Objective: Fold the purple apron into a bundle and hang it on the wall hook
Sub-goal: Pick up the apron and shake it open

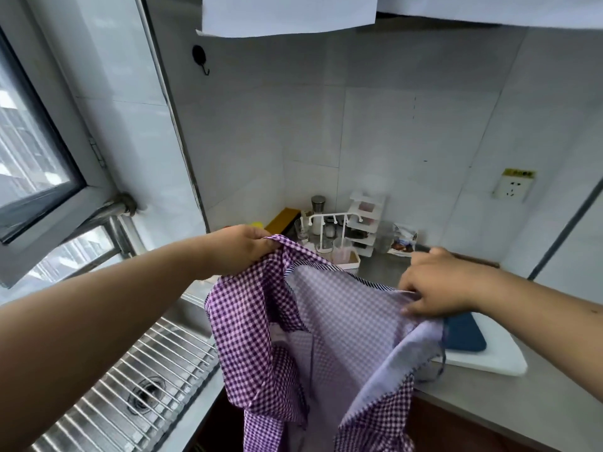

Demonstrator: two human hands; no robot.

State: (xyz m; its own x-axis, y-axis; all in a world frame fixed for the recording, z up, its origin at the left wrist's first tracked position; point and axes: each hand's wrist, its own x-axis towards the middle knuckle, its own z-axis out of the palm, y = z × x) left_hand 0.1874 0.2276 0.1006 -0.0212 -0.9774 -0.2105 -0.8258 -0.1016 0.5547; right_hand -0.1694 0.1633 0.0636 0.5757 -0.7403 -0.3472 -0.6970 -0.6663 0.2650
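Over the worktop (pixel 463 391) and sink (pixel 137 370), the purple apron (pixel 310 337) hangs open and unfolded, thin checked cotton, limp, paler inside. Your left hand (pixel 243 244) and right hand (pixel 435 287) are spread apart, each pinching the top edge. Bring those corners together squarely, keeping the hem taut. High on the tiled wall, the small black hook (pixel 199 58) waits.

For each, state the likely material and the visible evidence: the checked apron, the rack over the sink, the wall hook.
Apron: thin woven cloth; it drapes and creases, and light shows through.
Rack: probably stainless steel; shiny silver parallel wires.
Wall hook: black round pad with a dark hook, plastic or metal; too small to tell.
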